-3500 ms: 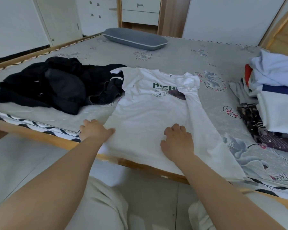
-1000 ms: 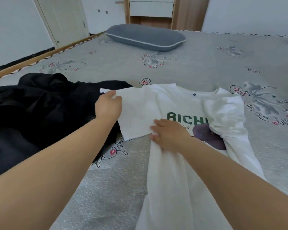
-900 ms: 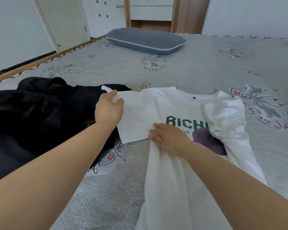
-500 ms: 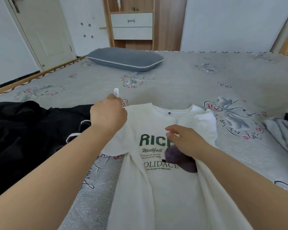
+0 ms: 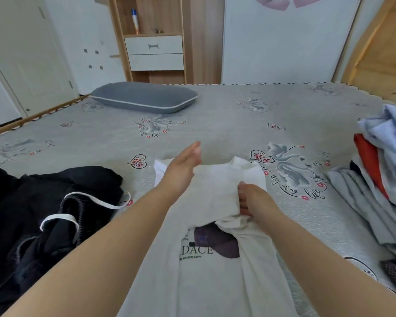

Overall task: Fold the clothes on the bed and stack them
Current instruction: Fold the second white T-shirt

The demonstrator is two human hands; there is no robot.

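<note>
White cotton is what we are working on: the T-shirt is lying flat on the bed right in front of us, its left sleeve laid across the chest. We are keeping our left hand open and flat, pressing that fold down, while our right hand is pinching the bunched fabric, probably to hold the crease. Black clothes are crowding the left edge just beside the shirt, and a loose pile of clothes is sitting to the right. A grey pillow is resting well apart.
</note>
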